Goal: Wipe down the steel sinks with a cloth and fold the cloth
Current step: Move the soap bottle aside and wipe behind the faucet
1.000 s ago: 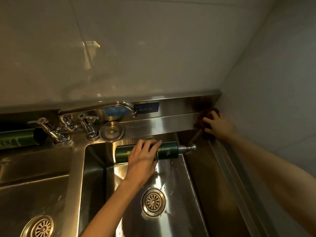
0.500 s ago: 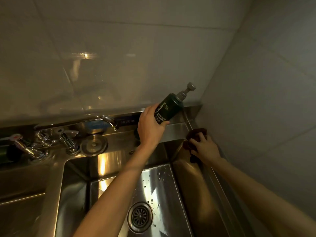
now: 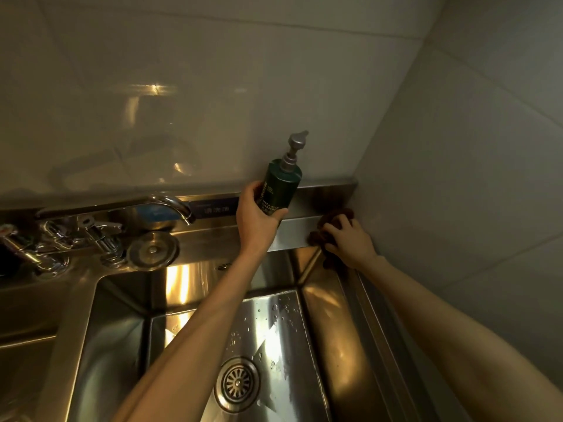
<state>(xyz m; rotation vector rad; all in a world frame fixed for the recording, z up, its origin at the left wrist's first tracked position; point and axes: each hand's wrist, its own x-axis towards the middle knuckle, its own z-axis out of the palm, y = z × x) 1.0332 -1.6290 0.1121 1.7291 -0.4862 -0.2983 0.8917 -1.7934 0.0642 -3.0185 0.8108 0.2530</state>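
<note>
Cloth (image 3: 330, 220), dark and bunched, is pressed onto the back ledge (image 3: 294, 236) of the right sink (image 3: 330, 315), at that sink's far right corner, and is gripped by the curled fingers (image 3: 336, 228) of the right hand (image 3: 350, 243). The ledge's long axis runs leftward from the cloth along the sink's back, so a leftward sweep is judged to be next. That path is cleared by the left hand (image 3: 256, 219), whose fingers are wrapped round a green pump bottle (image 3: 281, 187), held nearly upright above the sink's back ledge, just left of the cloth. Since a second ago the bottle is lifted off its side and righted; the cloth is kept in that corner.
</note>
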